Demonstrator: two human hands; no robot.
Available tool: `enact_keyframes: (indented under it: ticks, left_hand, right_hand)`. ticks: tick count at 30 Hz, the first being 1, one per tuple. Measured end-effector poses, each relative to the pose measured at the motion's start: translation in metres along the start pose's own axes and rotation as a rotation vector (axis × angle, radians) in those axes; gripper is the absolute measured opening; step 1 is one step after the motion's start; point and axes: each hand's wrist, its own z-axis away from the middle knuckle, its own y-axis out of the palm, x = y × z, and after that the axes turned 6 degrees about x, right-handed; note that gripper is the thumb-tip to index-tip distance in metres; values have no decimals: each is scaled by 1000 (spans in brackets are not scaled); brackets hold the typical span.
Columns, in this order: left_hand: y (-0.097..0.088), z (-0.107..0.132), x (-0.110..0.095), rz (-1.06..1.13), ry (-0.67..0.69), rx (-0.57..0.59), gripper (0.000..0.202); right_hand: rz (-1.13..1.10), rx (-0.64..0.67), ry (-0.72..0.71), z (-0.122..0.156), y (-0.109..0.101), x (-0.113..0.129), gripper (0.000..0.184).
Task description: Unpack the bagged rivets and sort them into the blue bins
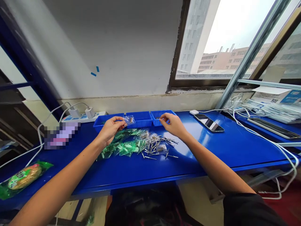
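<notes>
Across the glossy blue tabletop (150,171), loose silver metal pins (152,147) remain; left hand (111,128) pinches a clear plastic packet (130,120); right hand (173,124), grip unclear.

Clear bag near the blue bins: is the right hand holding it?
No, the left hand pinches the clear bag, with the right hand well apart from it.
</notes>
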Motion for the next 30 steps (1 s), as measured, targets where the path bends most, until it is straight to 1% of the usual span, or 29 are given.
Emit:
enact_keyframes:
  ticks: [1,3,5,9,12,15,17,19,20,22,24,25,27,28,30]
  left_hand:
    - [4,2,3,-9,-3,26,34]
    - [12,7,9,-32,-11,86,34]
    - [20,12,14,-66,-19,146,34]
    - [28,19,17,-180,-4,253,31]
    - [29,23,17,-228,15,270,30]
    - [26,22,18,-231,45,243,29]
    - [23,14,17,-267,74,193,26]
    - [19,-1,15,-338,102,97,24]
    - [18,-11,13,-363,111,36,24]
    - [16,-35,8,-388,114,-46,24]
    - [17,-55,5,-427,109,-102,27]
    - [19,-62,3,-455,105,-110,28]
    - [22,-66,3,-524,113,-108,33]
    - [24,-63,3,-554,126,-107,36]
    - [32,-50,2,-640,222,-93,41]
  right_hand:
    - [118,51,83,-2,-1,-9,23]
    - [199,88,165,-4,0,-24,32]
    - [265,130,219,-5,4,-32,37]
    - [382,195,302,-8,10,-31,29]
    - [436,233,340,-9,8,-26,27]
    - [460,265,348,-8,4,-22,28]
    - [466,277,347,-6,3,-22,29]
    - [465,283,346,-6,3,-22,29]
    - [464,287,345,-6,3,-23,30]
    - [458,298,339,-6,3,-23,30]
    - [450,317,325,-5,2,-24,31]
    - [444,330,314,-5,2,-25,32]
    - [431,363,281,-3,1,-25,32]
    - [423,380,263,-3,1,-26,32]
    - [410,406,236,-2,1,-25,30]
